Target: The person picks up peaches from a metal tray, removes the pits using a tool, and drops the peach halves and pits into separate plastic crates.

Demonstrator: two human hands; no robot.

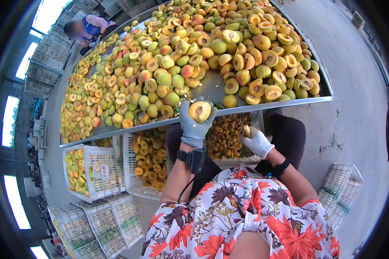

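Left hand (196, 127) is cupping a peach half (200, 111) at the table (263, 105) edge; likely soft, best held skin-side; right hand (257, 142) is pinching a small piece (247, 131).

Peach half (200, 111): round, cut face turned up toward you, with pale orange-yellow flesh and a darker hollow at the centre where the stone sat. It rests upright on the fingertips of your gloved left grip (194, 127), level with the near edge of the desk (263, 106). Small tan piece (247, 131): oblong, standing on end, pinched in your gloved right grip (256, 142), below the desk edge. What it is cannot be told.
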